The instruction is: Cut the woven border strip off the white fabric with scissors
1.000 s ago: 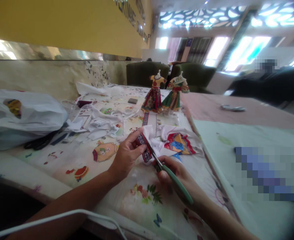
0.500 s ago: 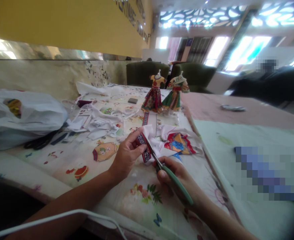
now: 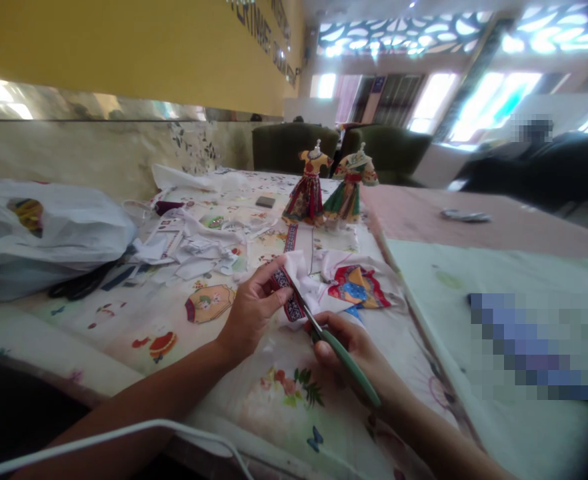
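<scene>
A patterned strip of fabric (image 3: 293, 309), dark with red edges and joined to white cloth (image 3: 299, 267), is pinched between the thumb and fingers of my left hand (image 3: 257, 303). My right hand (image 3: 357, 353) grips green-handled scissors (image 3: 349, 365). Their blades lie along the strip's right edge, close to my left thumb, and look nearly closed. Just right of the blades, a red, blue and orange printed piece (image 3: 358, 288) lies on the white cloth. A cut-out orange printed piece (image 3: 209, 303) rests on the table left of my left hand.
Two small dresses on stands (image 3: 311, 190) (image 3: 347, 193) are at the back. White scraps (image 3: 194, 250) and a plastic bag (image 3: 54, 227) lie left, with black-handled scissors (image 3: 81, 281) beside the bag. A white cable (image 3: 164, 423) crosses the near edge. A second table (image 3: 454, 273) adjoins at right.
The scissors' handles have swung slightly left and up, and look closer together. My left hand still holds the strip in almost the same place.
</scene>
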`<act>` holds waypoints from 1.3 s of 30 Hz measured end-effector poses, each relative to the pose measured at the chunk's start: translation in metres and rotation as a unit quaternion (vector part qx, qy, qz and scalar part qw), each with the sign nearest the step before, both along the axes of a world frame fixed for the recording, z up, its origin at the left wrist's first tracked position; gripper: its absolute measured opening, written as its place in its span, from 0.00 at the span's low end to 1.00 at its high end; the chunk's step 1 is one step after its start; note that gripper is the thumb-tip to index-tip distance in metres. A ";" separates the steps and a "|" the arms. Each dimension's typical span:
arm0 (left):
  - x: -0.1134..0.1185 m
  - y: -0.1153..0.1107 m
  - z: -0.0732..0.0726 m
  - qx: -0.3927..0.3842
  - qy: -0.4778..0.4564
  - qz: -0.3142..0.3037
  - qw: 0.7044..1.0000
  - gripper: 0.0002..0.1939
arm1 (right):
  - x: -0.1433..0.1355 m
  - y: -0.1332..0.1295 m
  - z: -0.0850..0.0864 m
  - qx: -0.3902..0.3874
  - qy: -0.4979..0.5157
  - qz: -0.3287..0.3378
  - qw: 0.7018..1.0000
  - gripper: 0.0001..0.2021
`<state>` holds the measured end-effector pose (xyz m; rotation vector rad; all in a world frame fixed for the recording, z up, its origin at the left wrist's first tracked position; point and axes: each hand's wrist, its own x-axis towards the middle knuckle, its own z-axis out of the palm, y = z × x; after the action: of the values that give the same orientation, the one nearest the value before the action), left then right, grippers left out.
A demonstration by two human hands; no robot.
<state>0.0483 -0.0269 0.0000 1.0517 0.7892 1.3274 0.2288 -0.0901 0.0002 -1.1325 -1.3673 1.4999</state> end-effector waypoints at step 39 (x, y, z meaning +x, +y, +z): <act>0.000 -0.001 0.003 0.006 -0.006 -0.020 1.000 0.38 | 0.001 -0.001 -0.001 -0.019 0.018 0.002 1.000 0.31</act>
<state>0.0483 -0.0278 0.0030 1.0619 0.7483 1.3057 0.2298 -0.0915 -0.0009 -1.1218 -1.3240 1.5471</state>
